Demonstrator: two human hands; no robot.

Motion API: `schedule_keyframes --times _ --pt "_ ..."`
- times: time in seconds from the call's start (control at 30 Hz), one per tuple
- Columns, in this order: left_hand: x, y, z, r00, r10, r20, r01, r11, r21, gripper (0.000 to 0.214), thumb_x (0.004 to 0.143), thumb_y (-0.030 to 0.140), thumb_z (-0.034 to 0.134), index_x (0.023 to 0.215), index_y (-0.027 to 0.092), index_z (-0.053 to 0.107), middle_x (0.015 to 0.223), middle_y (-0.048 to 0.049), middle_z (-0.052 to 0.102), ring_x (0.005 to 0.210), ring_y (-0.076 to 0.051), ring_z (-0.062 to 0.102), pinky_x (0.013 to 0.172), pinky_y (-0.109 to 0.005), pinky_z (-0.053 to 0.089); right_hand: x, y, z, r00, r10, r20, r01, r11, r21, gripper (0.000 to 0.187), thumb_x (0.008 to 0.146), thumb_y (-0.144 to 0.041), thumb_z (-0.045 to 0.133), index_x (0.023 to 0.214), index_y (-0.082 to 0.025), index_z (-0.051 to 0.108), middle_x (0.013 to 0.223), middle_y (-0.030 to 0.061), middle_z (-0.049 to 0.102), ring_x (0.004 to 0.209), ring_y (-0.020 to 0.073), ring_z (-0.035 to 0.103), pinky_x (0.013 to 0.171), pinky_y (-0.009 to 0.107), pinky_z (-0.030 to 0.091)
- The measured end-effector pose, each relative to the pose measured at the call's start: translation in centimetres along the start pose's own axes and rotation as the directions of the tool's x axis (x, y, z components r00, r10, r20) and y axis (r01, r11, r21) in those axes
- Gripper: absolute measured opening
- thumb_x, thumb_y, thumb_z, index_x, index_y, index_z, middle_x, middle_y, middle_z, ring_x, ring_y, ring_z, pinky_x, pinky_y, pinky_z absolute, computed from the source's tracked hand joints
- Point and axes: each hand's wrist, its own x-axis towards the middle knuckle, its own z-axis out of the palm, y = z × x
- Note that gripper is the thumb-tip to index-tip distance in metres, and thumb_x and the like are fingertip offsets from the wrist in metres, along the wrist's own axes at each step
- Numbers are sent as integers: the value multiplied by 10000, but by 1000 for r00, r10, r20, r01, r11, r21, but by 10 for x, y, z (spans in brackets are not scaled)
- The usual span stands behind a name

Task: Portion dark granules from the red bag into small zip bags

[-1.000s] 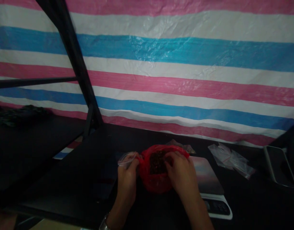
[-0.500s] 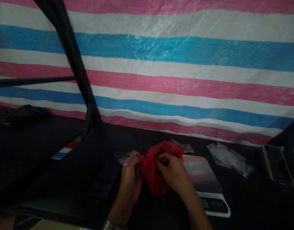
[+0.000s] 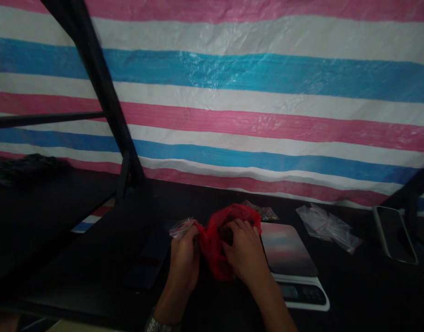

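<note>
The red plastic bag (image 3: 217, 260) sits on the black table (image 3: 184, 193) between my two hands, its loose mouth facing up, and my right hand (image 3: 244, 249) is the nearer to that opening. My right fingers curl down into the mouth from its right side; the folds and my own knuckles hide the tips, so I cannot tell whether they grip anything. The bag is a rounded, slumped bundle with no clear long axis. My left hand (image 3: 185, 251) is closed at its left edge, pinching a clear plastic bag (image 3: 179, 228) that pokes up past my thumb, with a gathered bit of red film against the fingers.

Just right of the red bag lies a digital scale (image 3: 290, 251), its near part running beside my right forearm. Behind the red bag, a filled clear packet (image 3: 268, 214) is partly hidden. Farther right are loose clear bags (image 3: 327, 226), then a phone (image 3: 396, 235). Only the red film and my fingers crowd the opening.
</note>
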Motion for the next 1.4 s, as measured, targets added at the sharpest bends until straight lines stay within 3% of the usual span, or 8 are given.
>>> schedule_keyframes --times 0.27,0.5,0.67,0.87,1.07,1.2,1.3,1.4 --pt "3 3 -5 996 70 -53 -66 996 62 192 528 225 775 614 182 608 591 70 561 549 -84 485 492 -181 390 7 19 2 1000 16 -3 -13 906 424 220 905 -173 710 1101 -241 784 1129 33 812 1105 246 723 1014 371 476" --pt "4 0 -5 999 42 -29 -40 998 57 210 524 199 770 625 189 586 580 81 537 509 -74 458 469 -186 334 8 19 -14 998 6 -70 -11 997 -72 290 916 -131 683 1176 -236 758 1263 103 764 1220 329 630 1001 439 409" --pt "4 0 -2 998 -29 49 29 1000 -3 213 500 153 697 628 200 533 588 84 498 500 -69 446 473 -184 371 10 -3 -6 999 -46 0 46 994 -98 296 931 -66 606 1140 -203 765 1268 103 766 1248 321 625 1032 443 385" --pt "9 4 -6 998 -20 56 20 1000 7 182 533 143 645 606 208 492 577 75 481 479 -76 442 474 -194 379 15 12 2 999 -30 -18 33 964 263 317 906 -88 676 1132 -264 810 1208 35 810 1206 280 680 1054 416 439" --pt "8 8 -7 990 139 0 -139 986 94 147 576 154 728 635 195 600 640 49 565 571 -99 486 520 -197 399 15 28 1 999 -12 41 -16 792 610 328 874 -121 674 1163 -213 801 1210 54 813 1154 243 730 1050 369 518" --pt "3 10 -6 907 422 4 -404 865 299 233 623 179 812 820 201 690 734 42 633 669 -118 558 629 -206 458 12 35 -8 1000 -1 -9 7 715 699 321 846 -160 667 1139 -197 793 1190 71 817 1143 246 738 1075 386 526" --pt "-3 5 -8 769 618 165 -601 610 516 281 721 279 792 959 213 657 762 37 619 669 -147 592 639 -253 488 10 38 -19 998 -3 -60 48 643 764 298 835 -239 687 1112 -197 789 1168 86 820 1116 260 749 1047 403 554" --pt "-11 2 -10 675 664 321 -688 410 599 384 823 336 738 1162 201 619 867 8 615 742 -180 621 716 -316 533 5 38 -30 993 0 -115 92 608 789 314 822 -301 707 1110 -206 789 1174 90 815 1127 267 744 1042 408 560"
